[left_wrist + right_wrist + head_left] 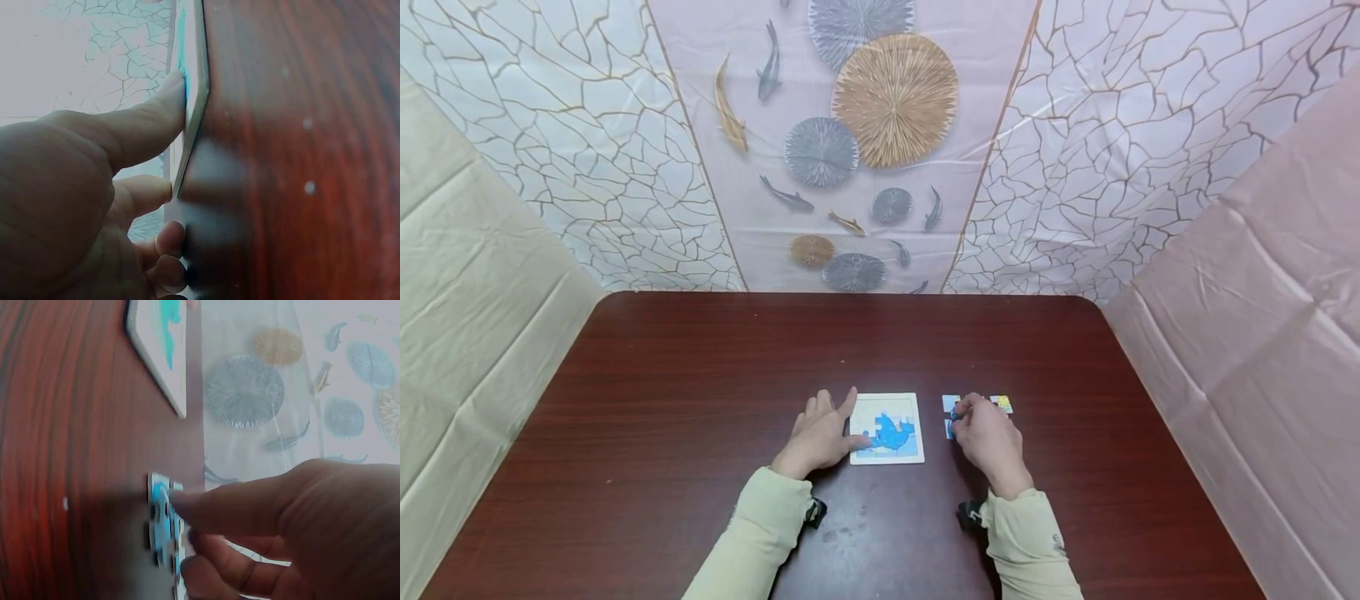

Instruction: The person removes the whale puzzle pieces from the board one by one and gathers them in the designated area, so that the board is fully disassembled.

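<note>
A square puzzle board (pixel 906 402) with a pale frame and a partly filled blue picture lies on the table. My left hand (pixel 817 435) rests at its left side. Its thumb lies on the picture, and the extended index finger touches the frame's edge. Right of the board, my right hand (pixel 992 442) bends down over a cluster of loose puzzle pieces. Thumb and fingertips pinch a blue puzzle piece (pixel 161 487) at the near end of the cluster; the hand partly hides it. A light-blue piece (pixel 951 403) and a yellow piece (pixel 1002 403) show around the hand.
The dark red-brown wooden table (pixel 700 375) carries the board and the pieces. Behind it hangs a patterned cloth (pixel 865 208), and plain pale cloths stand at both sides. A dark wrist device (pixel 815 512) sits at each cuff.
</note>
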Tool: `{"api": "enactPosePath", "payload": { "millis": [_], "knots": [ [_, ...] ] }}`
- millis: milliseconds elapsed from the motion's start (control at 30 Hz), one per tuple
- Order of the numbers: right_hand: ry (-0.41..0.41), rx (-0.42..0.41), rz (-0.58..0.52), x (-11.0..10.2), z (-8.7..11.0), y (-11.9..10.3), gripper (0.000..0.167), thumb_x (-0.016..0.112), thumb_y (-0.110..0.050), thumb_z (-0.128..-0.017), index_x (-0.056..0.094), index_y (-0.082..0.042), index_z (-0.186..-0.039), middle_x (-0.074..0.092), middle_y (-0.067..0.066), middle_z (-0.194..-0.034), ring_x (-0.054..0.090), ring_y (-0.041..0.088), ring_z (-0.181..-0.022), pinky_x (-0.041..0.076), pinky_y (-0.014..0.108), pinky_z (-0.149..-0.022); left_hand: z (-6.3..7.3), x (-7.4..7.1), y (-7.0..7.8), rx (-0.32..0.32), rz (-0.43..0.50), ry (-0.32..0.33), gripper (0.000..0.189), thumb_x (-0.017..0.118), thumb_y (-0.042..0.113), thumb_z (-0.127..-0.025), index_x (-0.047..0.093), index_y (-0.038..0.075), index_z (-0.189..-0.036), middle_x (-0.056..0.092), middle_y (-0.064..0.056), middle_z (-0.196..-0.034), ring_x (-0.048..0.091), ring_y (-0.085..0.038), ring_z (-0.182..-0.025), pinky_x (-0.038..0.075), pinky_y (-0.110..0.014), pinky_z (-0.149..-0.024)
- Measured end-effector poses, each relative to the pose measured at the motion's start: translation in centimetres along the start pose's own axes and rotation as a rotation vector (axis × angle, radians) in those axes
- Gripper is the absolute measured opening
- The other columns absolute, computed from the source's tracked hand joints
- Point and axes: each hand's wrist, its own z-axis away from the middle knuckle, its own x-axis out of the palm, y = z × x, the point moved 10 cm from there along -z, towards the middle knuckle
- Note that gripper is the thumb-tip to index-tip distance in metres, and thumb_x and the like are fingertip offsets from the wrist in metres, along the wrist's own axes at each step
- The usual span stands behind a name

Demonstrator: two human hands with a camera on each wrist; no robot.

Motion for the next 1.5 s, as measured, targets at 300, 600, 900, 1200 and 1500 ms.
{"api": "enactPosePath", "payload": {
  "millis": [300,600,900,1200,1500],
  "knots": [
    [0.084,-0.064,-0.08,0.5,0.2,-2.6,0.012,0.073,-0.028,-0.087,0.069,-0.017,-0.089,0.057,-0.006,-0.071,0.052,0.013,-0.063,0.041,0.036,-0.059,0.0,0.0,0.0,0.0,-0.001,0.003,0.086,0.069,0.05,-0.086,0.03,0.016,-0.154,0.039,-0.012,-0.102,0.032,-0.024,-0.084,0.027,-0.032,-0.065],
    [0.105,-0.208,-0.083,1.5,0.6,-6.3,0.011,0.071,-0.024,-0.09,0.074,-0.014,-0.093,0.056,-0.004,-0.077,0.051,0.012,-0.065,0.043,0.032,-0.058,0.0,0.0,0.0,-0.009,-0.008,0.019,0.085,0.07,0.05,-0.085,0.032,0.015,-0.153,0.041,-0.014,-0.104,0.035,-0.024,-0.086,0.031,-0.033,-0.068],
    [-0.02,-0.311,-0.066,3.7,1.3,-8.4,0.023,0.071,-0.024,-0.09,0.072,-0.009,-0.108,0.052,0.001,-0.085,0.05,0.012,-0.066,0.044,0.028,-0.056,-0.1,0.0,-0.1,-0.003,-0.013,0.023,0.084,0.069,0.051,-0.086,0.033,0.015,-0.153,0.041,-0.014,-0.103,0.035,-0.024,-0.085,0.031,-0.033,-0.067],
    [-0.113,-0.374,0.016,5.4,1.8,-9.6,0.04,0.072,-0.029,-0.09,0.068,-0.009,-0.124,0.049,0.004,-0.089,0.045,0.01,-0.059,0.042,0.027,-0.053,-0.1,0.2,-0.2,0.001,-0.018,0.009,0.084,0.067,0.052,-0.087,0.031,0.015,-0.153,0.039,-0.012,-0.101,0.033,-0.023,-0.083,0.029,-0.033,-0.065],
    [-0.12,-0.407,0.054,5.8,1.8,-10.2,0.037,0.072,-0.027,-0.09,0.069,-0.011,-0.122,0.05,0.006,-0.089,0.045,0.009,-0.056,0.041,0.025,-0.051,-0.2,0.1,-0.2,0.007,-0.016,0.013,0.084,0.067,0.052,-0.087,0.032,0.015,-0.153,0.038,-0.012,-0.1,0.032,-0.023,-0.082,0.028,-0.033,-0.064]
  ]
}}
